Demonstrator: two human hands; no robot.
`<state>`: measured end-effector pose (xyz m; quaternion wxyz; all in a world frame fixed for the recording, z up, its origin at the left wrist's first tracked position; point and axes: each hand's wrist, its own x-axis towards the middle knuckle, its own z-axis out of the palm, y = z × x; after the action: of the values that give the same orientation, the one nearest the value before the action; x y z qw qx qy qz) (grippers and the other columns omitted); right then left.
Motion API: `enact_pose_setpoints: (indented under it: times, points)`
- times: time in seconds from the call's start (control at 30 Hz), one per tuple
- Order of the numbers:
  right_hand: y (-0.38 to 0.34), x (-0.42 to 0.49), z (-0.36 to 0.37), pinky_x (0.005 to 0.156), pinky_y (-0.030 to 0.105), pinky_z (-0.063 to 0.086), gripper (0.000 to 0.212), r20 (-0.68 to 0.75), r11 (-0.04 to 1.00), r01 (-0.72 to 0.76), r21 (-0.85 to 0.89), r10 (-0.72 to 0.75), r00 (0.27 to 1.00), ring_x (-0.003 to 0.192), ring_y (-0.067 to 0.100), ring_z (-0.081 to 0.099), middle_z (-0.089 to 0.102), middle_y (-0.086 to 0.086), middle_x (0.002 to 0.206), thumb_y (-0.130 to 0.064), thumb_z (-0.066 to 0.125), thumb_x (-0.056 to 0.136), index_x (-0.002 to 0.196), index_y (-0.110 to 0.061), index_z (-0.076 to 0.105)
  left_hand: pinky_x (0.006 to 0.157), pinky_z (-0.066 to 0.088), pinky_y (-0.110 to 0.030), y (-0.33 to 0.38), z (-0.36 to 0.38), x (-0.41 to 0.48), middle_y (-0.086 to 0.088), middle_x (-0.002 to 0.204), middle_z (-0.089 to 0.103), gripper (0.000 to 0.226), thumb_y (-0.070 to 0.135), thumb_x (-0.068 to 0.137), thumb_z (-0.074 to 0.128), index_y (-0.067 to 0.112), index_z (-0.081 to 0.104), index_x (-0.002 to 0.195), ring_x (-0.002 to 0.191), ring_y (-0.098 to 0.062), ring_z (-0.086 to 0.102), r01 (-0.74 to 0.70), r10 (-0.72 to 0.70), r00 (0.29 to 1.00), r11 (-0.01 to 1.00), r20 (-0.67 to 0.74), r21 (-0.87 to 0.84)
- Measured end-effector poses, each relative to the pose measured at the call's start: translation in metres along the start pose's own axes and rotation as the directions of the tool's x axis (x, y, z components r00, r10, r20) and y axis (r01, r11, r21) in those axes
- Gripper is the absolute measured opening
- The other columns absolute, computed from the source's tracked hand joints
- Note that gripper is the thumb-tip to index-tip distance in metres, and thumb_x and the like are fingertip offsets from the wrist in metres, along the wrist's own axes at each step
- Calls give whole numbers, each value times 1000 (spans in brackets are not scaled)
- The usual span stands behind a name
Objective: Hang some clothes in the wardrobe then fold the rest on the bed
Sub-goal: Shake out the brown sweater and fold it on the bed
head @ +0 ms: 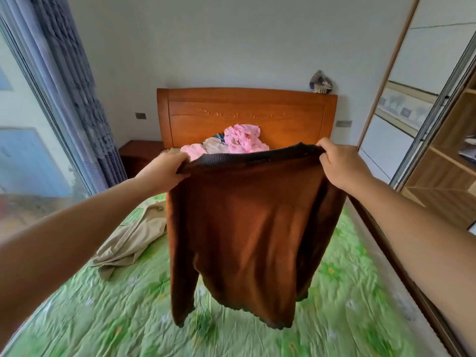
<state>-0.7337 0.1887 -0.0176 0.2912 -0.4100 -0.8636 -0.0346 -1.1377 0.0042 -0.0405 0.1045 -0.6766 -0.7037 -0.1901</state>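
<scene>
Overall: a brown sweater (244, 228) is held up in the middle of the frame, above a bed (103, 318) covered with a green flowered sheet.
Left hand: the left hand (164, 171), seen left of centre, is closed on one end of the sweater's dark neckline, with the fabric gripped between curled fingers and thumb.
Right hand: the right hand (340, 168), seen right of centre, is closed in the same way on the other end of the neckline.
Sweater: it is stretched flat between the two hands and hangs free. One sleeve is seen dangling at the lower left, and the scalloped hem is clear of the sheet.
Beige garment: a crumpled beige garment (128, 243) is laid on the left side of the bed, just beside the hanging sweater.
Pile of clothes: a pile of clothes (239, 140), mostly pink, is heaped at the head of the bed against the wooden headboard (283, 117), above the neckline in the frame.
Wardrobe: an open wardrobe (443, 163) with wooden shelves is seen at the right edge.
Surroundings: a blue-grey curtain (77, 86) is hung at the upper left, a dark nightstand (139, 153) is placed left of the headboard, and a striped object (320, 82) is set on the headboard's top right.
</scene>
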Motion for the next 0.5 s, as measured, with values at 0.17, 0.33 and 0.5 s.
enact_pose_setpoints:
  times: [0.17, 0.33, 0.5]
  points:
    - [-10, -8, 1, 57, 34, 42, 24, -13, 996, -50, 75, 51, 999, 61, 17, 52, 51, -4, 70, -16, 40, 104, 124, -23, 52, 73, 43, -37, 10, 15, -12, 2, 87, 60, 14, 8, 83, 68, 17, 63, 93, 85, -26, 57, 173, -207, 958, 970, -198, -172]
    - [-19, -21, 2, 73, 46, 54, 23, 36, 990, -96, 100, 93, 995, 81, 32, 62, 65, 11, 92, -16, 37, 107, 125, -21, 51, 78, 51, -34, 29, 22, -10, 8, 85, 66, 20, 2, 85, 61, 19, 68, 92, 87, -18, 63, 311, -493, 838, 784, -235, -537]
    - [-10, -34, -6, 72, 47, 55, 26, 1, 999, -40, 15, 40, 999, 86, 36, 63, 67, 15, 94, -36, 45, 106, 116, -15, 57, 81, 48, -33, 29, 21, -14, 3, 92, 68, 32, -3, 87, 50, 20, 69, 98, 92, -20, 62, 282, -542, 779, 753, -317, -595]
